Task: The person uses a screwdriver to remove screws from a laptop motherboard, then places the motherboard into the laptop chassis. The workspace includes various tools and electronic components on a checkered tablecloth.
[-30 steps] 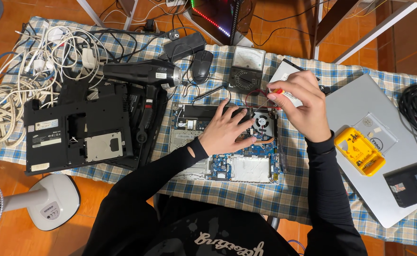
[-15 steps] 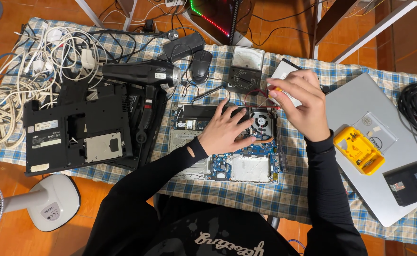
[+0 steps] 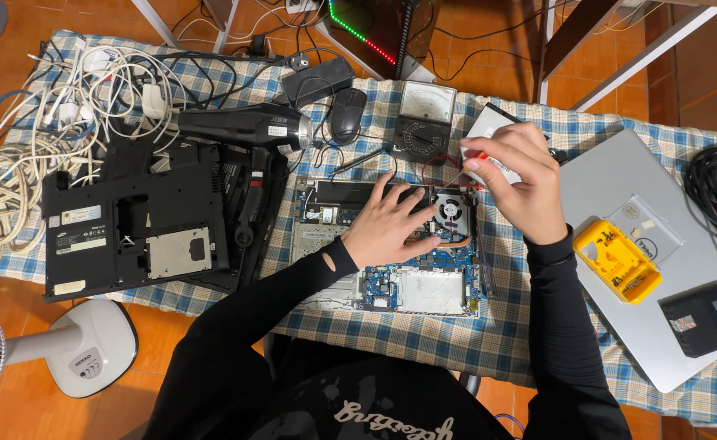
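Right hand (image 3: 515,175) slightly lower, leftward

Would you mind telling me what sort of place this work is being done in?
Probably a home electronics repair bench: an opened laptop with its circuit board bare lies on a checked cloth, with an analog multimeter and a yellow screwdriver-bit case nearby.

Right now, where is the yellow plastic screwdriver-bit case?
In the head view, the yellow plastic bit case lies on the closed silver laptop, right of the right hand.

Laptop chassis (image 3: 391,277): opened, flat on checked cloth, blue motherboard exposed.
Cooling fan (image 3: 450,210): black, seated at upper right.
Screwdriver (image 3: 456,173): red-handled, tilted toward fan.
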